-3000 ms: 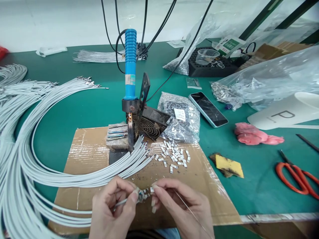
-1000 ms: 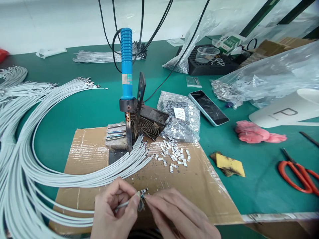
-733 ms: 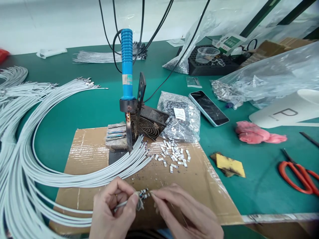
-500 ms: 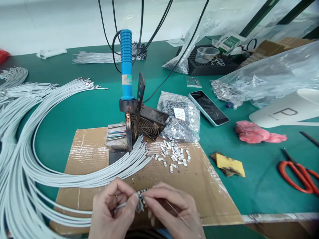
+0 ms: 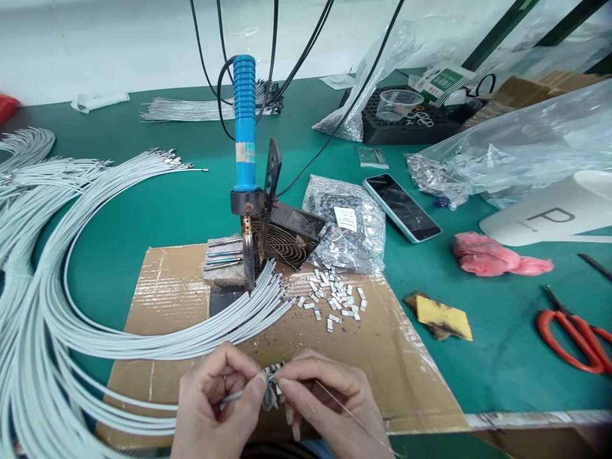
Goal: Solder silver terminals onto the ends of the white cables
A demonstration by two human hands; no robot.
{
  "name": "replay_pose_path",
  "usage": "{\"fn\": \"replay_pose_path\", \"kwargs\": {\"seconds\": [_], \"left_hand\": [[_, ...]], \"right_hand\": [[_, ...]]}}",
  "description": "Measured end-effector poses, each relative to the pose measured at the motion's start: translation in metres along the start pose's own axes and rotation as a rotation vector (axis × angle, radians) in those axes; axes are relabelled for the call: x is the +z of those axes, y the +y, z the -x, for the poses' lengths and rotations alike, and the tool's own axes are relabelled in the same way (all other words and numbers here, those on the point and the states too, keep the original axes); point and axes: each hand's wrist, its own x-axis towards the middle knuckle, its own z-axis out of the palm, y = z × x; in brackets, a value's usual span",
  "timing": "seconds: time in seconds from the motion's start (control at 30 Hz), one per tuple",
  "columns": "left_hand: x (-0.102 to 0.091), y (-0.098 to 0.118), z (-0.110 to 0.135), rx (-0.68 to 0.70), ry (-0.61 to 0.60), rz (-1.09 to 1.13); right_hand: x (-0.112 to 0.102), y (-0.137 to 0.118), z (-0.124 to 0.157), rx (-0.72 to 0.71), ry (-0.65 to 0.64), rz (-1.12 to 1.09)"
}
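My left hand [image 5: 215, 405] pinches the end of a thin white cable [image 5: 229, 398] between thumb and forefinger, low over the cardboard sheet [image 5: 162, 299]. Its fingertips meet those of my right hand [image 5: 325, 401], which pinches a small metal terminal [image 5: 273, 377] at the cable tip and also carries a thin strand of wire [image 5: 354, 417] running back over the hand. A few small metal pieces lie just beyond the fingertips. The bundle of white cables [image 5: 119, 338] curves in from the left, its ends near the soldering iron.
A blue-handled soldering iron [image 5: 245, 159] stands upright in its holder beside a small fan [image 5: 287, 239]. Loose metal terminals [image 5: 335, 296], bags of terminals [image 5: 349, 223], a phone [image 5: 401, 207], a yellow sponge [image 5: 442, 317], a pink rag [image 5: 497, 260] and red scissors [image 5: 574, 331] lie to the right.
My right hand has closed in on the left hand's fingertips, from apart to pinching at the cable tip. The left hand has kept its hold on the cable.
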Motion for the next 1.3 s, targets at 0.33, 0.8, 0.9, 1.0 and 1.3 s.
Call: {"fn": "replay_pose_path", "kwargs": {"seconds": [0.33,0.8,0.9,1.0,1.3], "left_hand": [[0.0014,0.0018,-0.0002,-0.002,-0.004,-0.011],[0.004,0.0039,0.0003,-0.025,-0.005,-0.001],[0.0045,0.0043,0.0003,-0.026,-0.008,0.008],[0.0053,0.0048,0.0002,-0.025,-0.005,0.015],[0.008,0.0083,0.0009,-0.048,0.023,0.05]], "right_hand": [[-0.0002,-0.0003,0.0,-0.007,-0.007,0.007],[0.001,-0.0013,-0.0004,0.043,0.006,-0.054],[0.0019,-0.0016,-0.0003,0.047,0.002,-0.074],[0.0023,-0.0015,-0.0005,0.059,0.017,-0.062],[0.0018,0.0005,0.0,0.073,0.017,-0.074]]}}
